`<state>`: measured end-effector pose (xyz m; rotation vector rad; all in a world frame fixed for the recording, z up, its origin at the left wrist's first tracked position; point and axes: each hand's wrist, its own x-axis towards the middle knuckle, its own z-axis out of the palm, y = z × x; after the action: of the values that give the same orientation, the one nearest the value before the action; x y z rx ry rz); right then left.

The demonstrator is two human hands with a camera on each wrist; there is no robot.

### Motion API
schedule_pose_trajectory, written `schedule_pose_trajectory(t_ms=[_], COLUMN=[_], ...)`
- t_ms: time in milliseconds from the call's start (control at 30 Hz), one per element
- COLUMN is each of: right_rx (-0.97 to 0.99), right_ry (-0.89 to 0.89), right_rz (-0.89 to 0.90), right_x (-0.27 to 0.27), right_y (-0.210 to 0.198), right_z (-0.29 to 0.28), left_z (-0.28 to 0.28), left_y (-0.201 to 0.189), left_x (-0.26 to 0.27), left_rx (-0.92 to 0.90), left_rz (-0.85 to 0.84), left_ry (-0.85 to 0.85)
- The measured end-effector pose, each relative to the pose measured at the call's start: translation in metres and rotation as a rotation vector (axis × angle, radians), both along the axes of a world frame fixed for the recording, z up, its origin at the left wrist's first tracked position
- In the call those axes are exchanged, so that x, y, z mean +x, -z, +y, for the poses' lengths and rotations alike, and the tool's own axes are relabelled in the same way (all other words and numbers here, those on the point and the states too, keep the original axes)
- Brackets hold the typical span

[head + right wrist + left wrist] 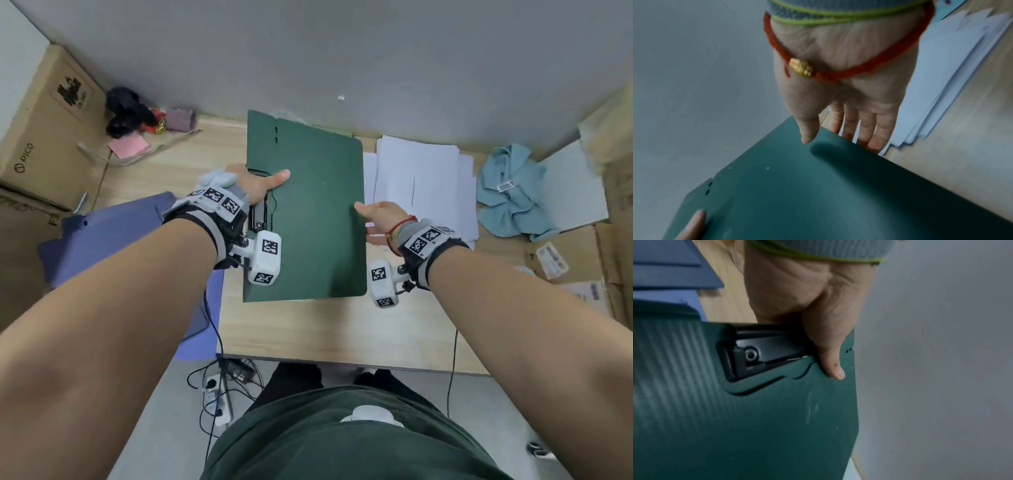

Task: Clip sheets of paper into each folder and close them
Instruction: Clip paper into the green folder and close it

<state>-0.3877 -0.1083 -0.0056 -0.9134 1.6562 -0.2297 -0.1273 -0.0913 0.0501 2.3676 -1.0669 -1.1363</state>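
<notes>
While the green folder [308,212] is being held closed above the middle of the table [308,329], the person is gripping it from both sides, so this one folder is looking finished or nearly so. The left hand [255,183] is making its grip at the spine edge, the thumb lying on the cover just beside the black clip [764,352], which is showing through a cut-out window, and the other fingers are hidden under the folder. The right hand [380,216] is taking the opposite free edge, its thumb lying on top and its straight fingers [869,129] going beneath, a loose pinch on the cover rather than a tight one. Whether paper is sitting under the clip inside cannot be told, since the cover is hiding it. The stack of white paper [421,178] is lying just to the right of the folder, still holding many loose sheets, and a blue folder [113,240] is resting at the left side of the table, hanging partly over its edge; whether that one is filled is not showing. The likely judgement is that the green folder is being closed or carried aside, and that sheets are remaining for any folder still waiting.
</notes>
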Motion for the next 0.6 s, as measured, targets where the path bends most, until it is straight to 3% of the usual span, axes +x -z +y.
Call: schedule_pose_trajectory(t_ms=[200, 367, 600], right_rx=[0.031, 0.035, 0.074], right_ry=[0.16, 0.217, 0.209], right_rz=[0.083, 0.141, 0.13], right_x=[-0.084, -0.132, -0.152], right_y=[0.017, 0.047, 0.054], right_z=[0.034, 0.058, 0.078], left_z=[0.012, 0.025, 0.041], left_y=[0.051, 0.078, 0.084], left_x=[-0.087, -0.139, -0.173], left_rx=[0.117, 0.262, 0.398], left_rz=[0.095, -0.107, -0.149], left_ry=[0.142, 0.292, 0.371])
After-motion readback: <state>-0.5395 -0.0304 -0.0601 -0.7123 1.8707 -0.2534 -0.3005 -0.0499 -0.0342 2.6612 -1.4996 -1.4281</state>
